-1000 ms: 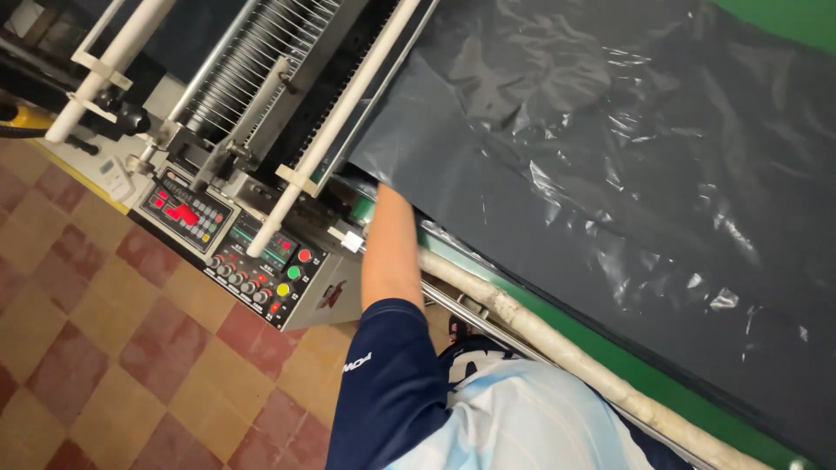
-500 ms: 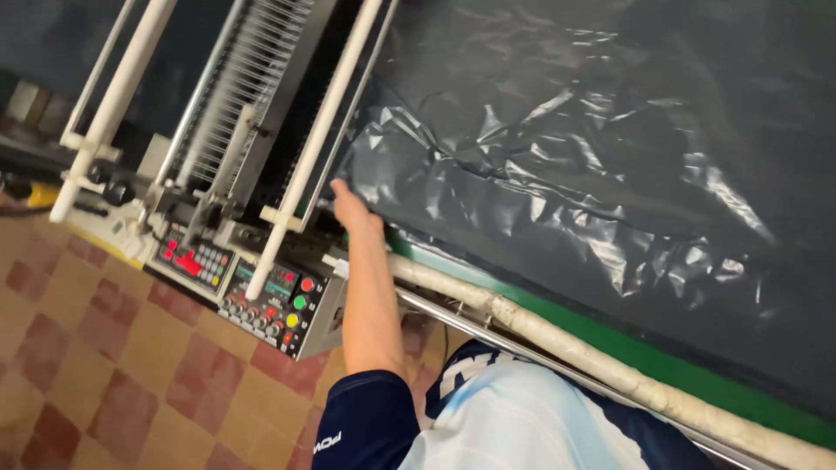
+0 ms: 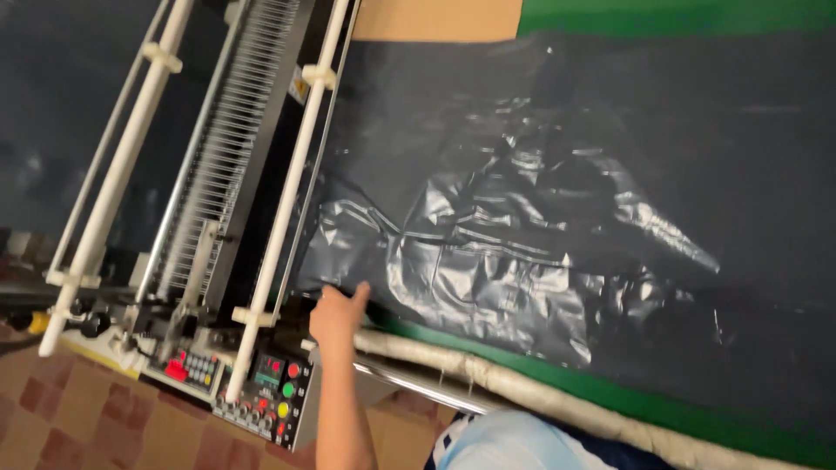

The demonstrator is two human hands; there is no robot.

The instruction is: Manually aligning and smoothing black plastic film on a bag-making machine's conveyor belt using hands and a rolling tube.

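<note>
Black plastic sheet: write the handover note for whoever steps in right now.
Left hand: at the near corner of the black plastic sheet, beside the machine's white roller bar; whether it grips the edge cannot be told.
Right hand: not in view.
Sheet: spread over the green table, heavily wrinkled in the middle.
Control panel: just below the hand, untouched.
Done: sheet lies on the table. Left: wrinkles not smoothed.
</note>
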